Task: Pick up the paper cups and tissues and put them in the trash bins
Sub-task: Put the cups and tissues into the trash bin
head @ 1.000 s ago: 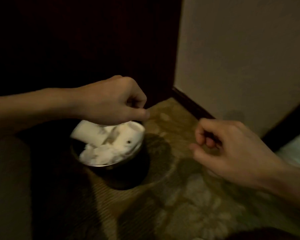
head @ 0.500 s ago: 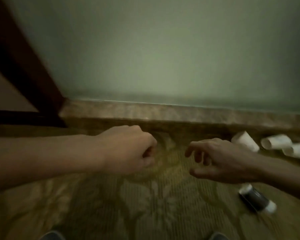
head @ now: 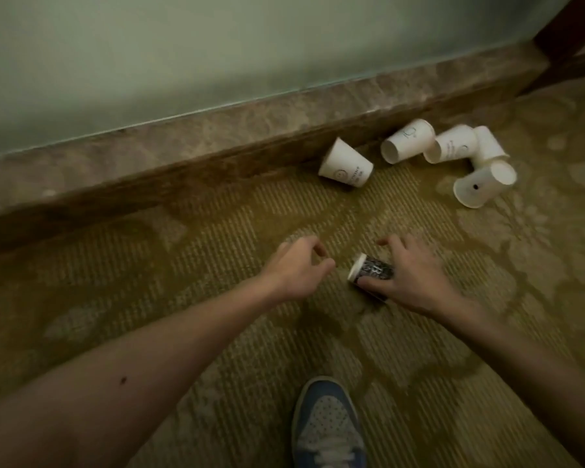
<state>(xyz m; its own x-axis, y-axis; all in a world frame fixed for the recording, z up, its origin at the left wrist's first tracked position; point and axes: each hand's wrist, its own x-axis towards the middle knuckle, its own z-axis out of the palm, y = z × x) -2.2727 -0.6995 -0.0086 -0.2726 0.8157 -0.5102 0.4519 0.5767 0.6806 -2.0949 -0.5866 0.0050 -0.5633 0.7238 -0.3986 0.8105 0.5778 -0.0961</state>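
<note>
A dark printed paper cup (head: 372,269) lies on its side on the carpet, white rim pointing left. My right hand (head: 411,276) covers it from above, thumb against its near side and fingers over the far side. My left hand (head: 294,270) hovers just left of the cup, fingers loosely curled, holding nothing. Several white paper cups lie tipped over near the baseboard: one at the left (head: 347,167), another (head: 407,145) beside it, and a cluster at the right (head: 485,185). No tissues or trash bin show in this view.
A marble baseboard (head: 217,130) runs under the pale wall across the back. A dark wooden frame (head: 568,28) stands at the top right. My blue shoe (head: 328,423) rests on the patterned carpet (head: 183,265) at the bottom.
The view swung from the filled bin to the wall and cups. Both hands dropped toward the carpet, and my right hand came down onto the dark cup.
</note>
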